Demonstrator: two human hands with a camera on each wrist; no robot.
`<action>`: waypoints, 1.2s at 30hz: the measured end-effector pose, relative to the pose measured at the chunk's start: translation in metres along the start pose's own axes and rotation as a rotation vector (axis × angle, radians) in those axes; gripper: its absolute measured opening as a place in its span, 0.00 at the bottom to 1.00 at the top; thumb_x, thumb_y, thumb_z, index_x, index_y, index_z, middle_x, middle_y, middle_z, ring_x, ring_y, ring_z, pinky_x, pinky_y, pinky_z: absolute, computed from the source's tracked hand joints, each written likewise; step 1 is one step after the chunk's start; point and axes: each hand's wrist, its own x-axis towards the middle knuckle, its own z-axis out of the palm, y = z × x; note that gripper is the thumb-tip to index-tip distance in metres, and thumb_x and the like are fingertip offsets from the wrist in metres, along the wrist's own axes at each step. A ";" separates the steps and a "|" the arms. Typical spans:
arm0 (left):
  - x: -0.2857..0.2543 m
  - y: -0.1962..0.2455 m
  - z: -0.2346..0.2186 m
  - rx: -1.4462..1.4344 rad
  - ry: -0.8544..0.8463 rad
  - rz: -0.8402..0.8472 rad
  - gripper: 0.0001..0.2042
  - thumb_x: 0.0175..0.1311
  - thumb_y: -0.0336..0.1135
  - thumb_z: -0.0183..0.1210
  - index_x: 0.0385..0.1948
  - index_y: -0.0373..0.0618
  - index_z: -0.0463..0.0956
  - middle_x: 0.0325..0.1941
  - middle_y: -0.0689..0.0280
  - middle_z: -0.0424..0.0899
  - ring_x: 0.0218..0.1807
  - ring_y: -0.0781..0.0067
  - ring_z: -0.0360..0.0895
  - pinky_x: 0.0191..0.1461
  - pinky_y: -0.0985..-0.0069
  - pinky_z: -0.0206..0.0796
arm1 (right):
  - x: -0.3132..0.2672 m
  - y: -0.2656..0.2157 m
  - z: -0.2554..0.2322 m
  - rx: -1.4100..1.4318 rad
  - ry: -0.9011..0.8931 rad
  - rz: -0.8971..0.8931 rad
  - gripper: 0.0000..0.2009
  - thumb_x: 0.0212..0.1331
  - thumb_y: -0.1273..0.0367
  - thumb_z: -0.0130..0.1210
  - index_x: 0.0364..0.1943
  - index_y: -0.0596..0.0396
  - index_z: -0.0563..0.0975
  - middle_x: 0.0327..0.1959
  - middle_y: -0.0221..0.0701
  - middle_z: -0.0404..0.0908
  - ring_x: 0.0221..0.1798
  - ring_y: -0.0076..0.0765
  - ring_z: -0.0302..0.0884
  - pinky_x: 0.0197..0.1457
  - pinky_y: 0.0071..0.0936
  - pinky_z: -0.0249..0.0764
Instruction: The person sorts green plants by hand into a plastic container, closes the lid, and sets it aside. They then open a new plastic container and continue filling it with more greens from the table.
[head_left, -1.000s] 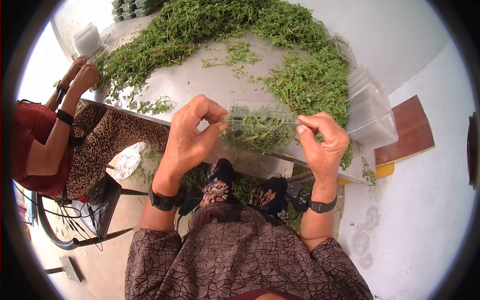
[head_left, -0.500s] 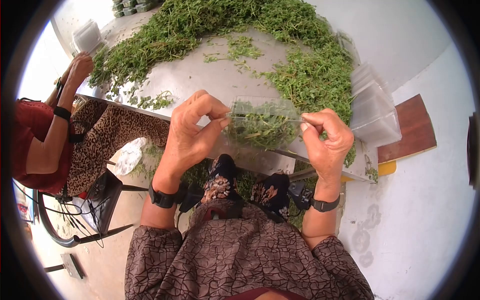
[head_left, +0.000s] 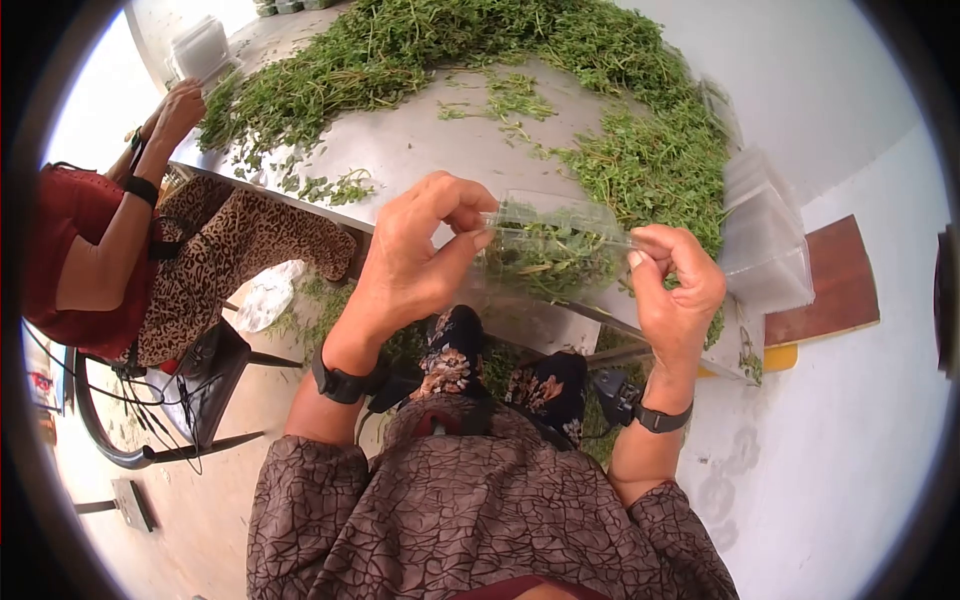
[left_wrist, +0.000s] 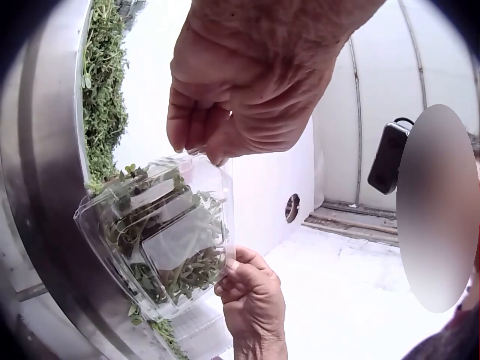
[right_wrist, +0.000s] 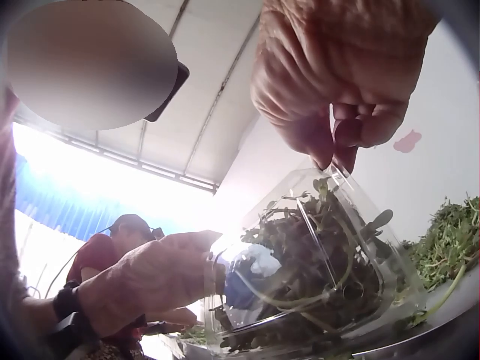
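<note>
A clear plastic box filled with green sprigs is held up between both hands, near the table's front edge. The left hand pinches its left end between thumb and fingers; the right hand pinches the right end the same way. In the left wrist view the box hangs below the left hand, with the right hand at its far side. In the right wrist view sprigs fill the box under the right hand; the left hand is at its other end.
A long heap of greens curves around the metal table. Nested empty boxes stand at the right, beside a reddish-brown board. Another person works at the left, near a stack of clear boxes and a chair.
The head view has shifted, so the hands, the box and most surroundings sit further right in the picture. Both hands keep their pinch on the box.
</note>
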 end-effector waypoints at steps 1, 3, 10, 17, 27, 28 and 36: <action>0.001 0.001 -0.001 0.026 -0.021 0.028 0.12 0.45 0.17 0.58 0.33 0.41 0.74 0.26 0.66 0.73 0.30 0.73 0.74 0.35 0.77 0.65 | 0.000 0.001 0.000 -0.016 -0.008 -0.017 0.09 0.45 0.85 0.54 0.32 0.62 0.77 0.26 0.31 0.78 0.23 0.17 0.73 0.26 0.14 0.68; 0.001 0.001 -0.003 0.056 -0.037 0.050 0.11 0.45 0.17 0.57 0.33 0.40 0.74 0.26 0.66 0.73 0.30 0.72 0.74 0.35 0.77 0.65 | 0.001 0.000 0.000 -0.011 -0.011 -0.017 0.09 0.45 0.85 0.54 0.32 0.62 0.77 0.26 0.31 0.78 0.23 0.17 0.73 0.26 0.14 0.68; 0.002 0.001 -0.003 0.018 -0.053 0.083 0.10 0.45 0.17 0.57 0.31 0.39 0.74 0.26 0.64 0.75 0.30 0.69 0.75 0.33 0.75 0.64 | 0.002 -0.003 -0.001 -0.029 -0.014 -0.023 0.08 0.45 0.85 0.53 0.31 0.62 0.77 0.26 0.30 0.78 0.21 0.16 0.71 0.26 0.14 0.67; 0.002 -0.002 -0.003 0.046 -0.062 0.128 0.09 0.45 0.16 0.56 0.29 0.39 0.73 0.24 0.64 0.75 0.28 0.70 0.73 0.32 0.75 0.63 | 0.003 -0.003 -0.002 -0.058 -0.015 -0.045 0.08 0.45 0.85 0.53 0.30 0.62 0.76 0.25 0.29 0.77 0.20 0.16 0.70 0.25 0.14 0.66; 0.002 0.003 0.002 0.011 -0.018 0.067 0.08 0.46 0.16 0.56 0.28 0.39 0.71 0.22 0.66 0.71 0.27 0.73 0.71 0.32 0.77 0.62 | 0.002 -0.004 0.001 -0.032 0.005 -0.012 0.08 0.46 0.86 0.52 0.29 0.62 0.76 0.26 0.30 0.76 0.21 0.16 0.71 0.24 0.14 0.66; 0.002 0.003 0.002 0.024 -0.013 0.068 0.08 0.45 0.16 0.56 0.27 0.39 0.71 0.22 0.66 0.71 0.27 0.73 0.71 0.32 0.77 0.61 | 0.002 -0.005 0.002 -0.040 0.005 -0.014 0.07 0.46 0.86 0.52 0.29 0.62 0.75 0.26 0.30 0.76 0.21 0.16 0.71 0.24 0.14 0.66; 0.003 0.004 0.004 0.088 -0.004 0.101 0.08 0.44 0.16 0.56 0.25 0.39 0.71 0.23 0.64 0.72 0.26 0.70 0.71 0.31 0.75 0.61 | 0.002 -0.004 0.003 -0.052 0.010 0.002 0.08 0.46 0.86 0.52 0.29 0.62 0.76 0.26 0.30 0.76 0.21 0.16 0.71 0.24 0.14 0.66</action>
